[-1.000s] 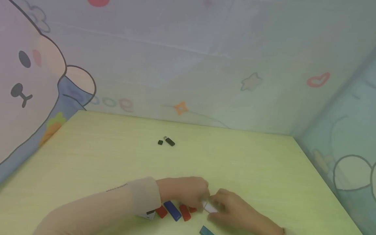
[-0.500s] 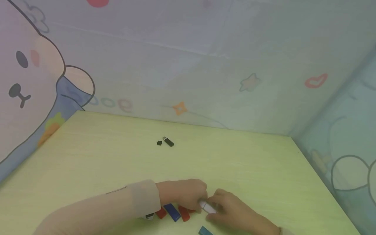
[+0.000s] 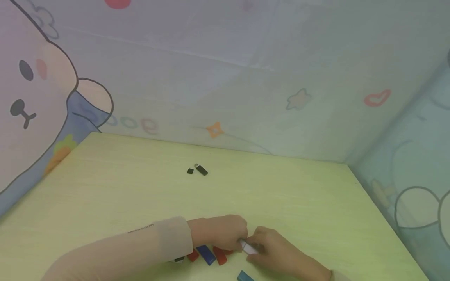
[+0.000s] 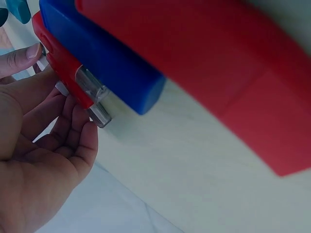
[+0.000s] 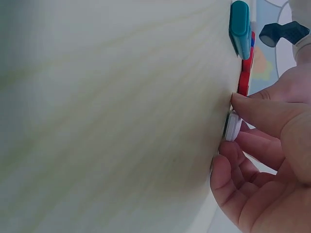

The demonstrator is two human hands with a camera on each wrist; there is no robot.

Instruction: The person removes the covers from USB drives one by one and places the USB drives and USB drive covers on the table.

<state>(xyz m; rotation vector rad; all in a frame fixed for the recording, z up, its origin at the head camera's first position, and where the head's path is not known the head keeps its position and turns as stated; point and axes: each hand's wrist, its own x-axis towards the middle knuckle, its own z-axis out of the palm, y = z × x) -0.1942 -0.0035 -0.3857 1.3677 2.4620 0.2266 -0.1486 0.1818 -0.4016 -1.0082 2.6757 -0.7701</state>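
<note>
A white USB stick [image 3: 248, 247] lies slanted between my two hands, low over the table in the head view. My left hand [image 3: 230, 232] pinches its upper-left end, with the fingertips mostly hidden behind the knuckles. The other end is gripped by the thumb and fingers of my right hand [image 3: 279, 249]. From the right wrist, the white stick [image 5: 233, 127] shows between that thumb and the curled fingers. Beside my left hand lie a blue USB stick [image 3: 206, 255] and red USB sticks [image 3: 220, 256]; the left wrist view shows a red one with a clear cap [image 4: 90, 85].
A teal stick [image 3: 244, 276] lies at the bottom edge, left of my right wrist. Farther back on the table [image 3: 299, 195] are a black USB stick [image 3: 202, 169] and its small black cap [image 3: 190, 171]. My left sleeve [image 3: 140, 244] partly covers a white-and-black item [image 3: 178, 259].
Both hands stay close together on the white stick, with only small shifts. It has turned slightly between the fingers. The things on the table keep their places.
</note>
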